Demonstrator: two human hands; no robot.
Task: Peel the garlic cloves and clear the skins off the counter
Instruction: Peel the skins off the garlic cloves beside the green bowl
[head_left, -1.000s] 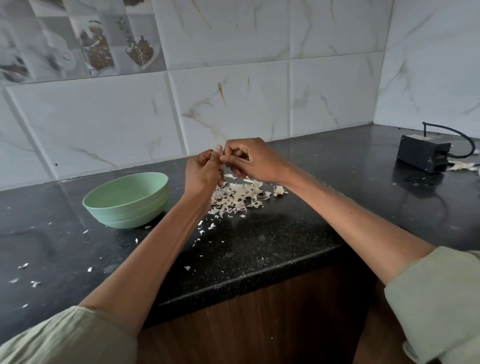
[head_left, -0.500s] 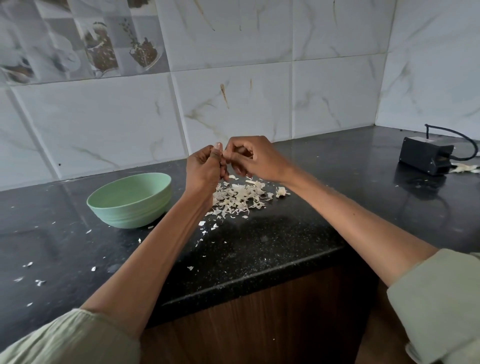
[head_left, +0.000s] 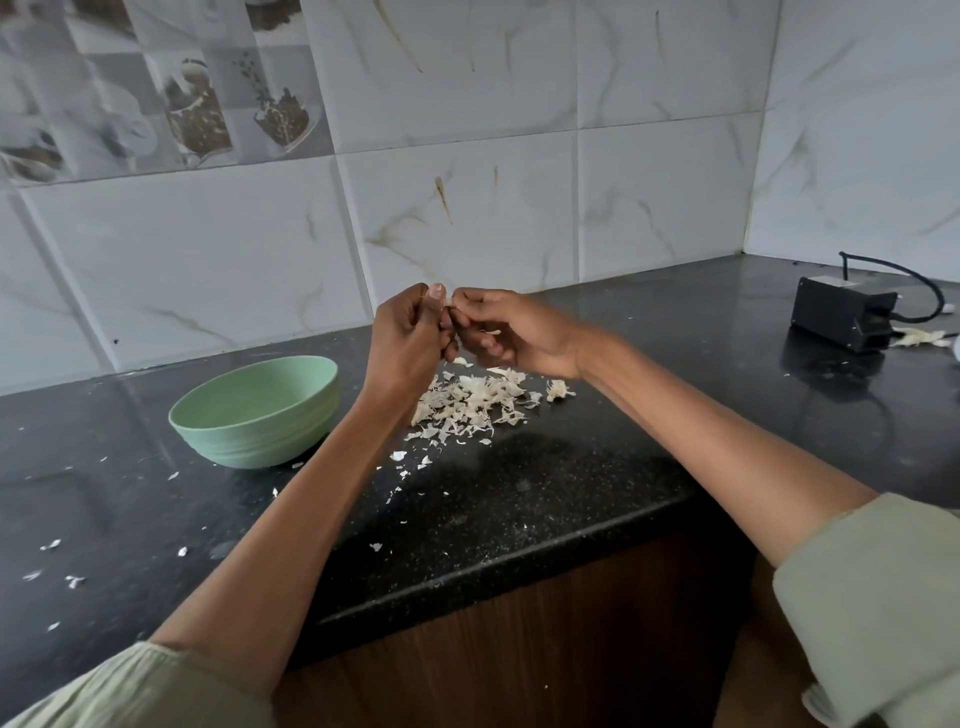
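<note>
My left hand and my right hand meet above the black counter, fingertips pinched together on a garlic clove that is almost wholly hidden between them. Directly below the hands lies a heap of pale garlic skins, with a small separate clump at its right. A light green bowl stands left of the heap; its contents are not visible from here.
Loose skin flakes are scattered over the counter's left and front. A black box with a cable sits at the far right beside more skins. Tiled wall runs behind; the counter's front edge drops to a wooden cabinet.
Both hands stay pinched together over the skin heap with only small finger movements. The camera view has shifted slightly.
</note>
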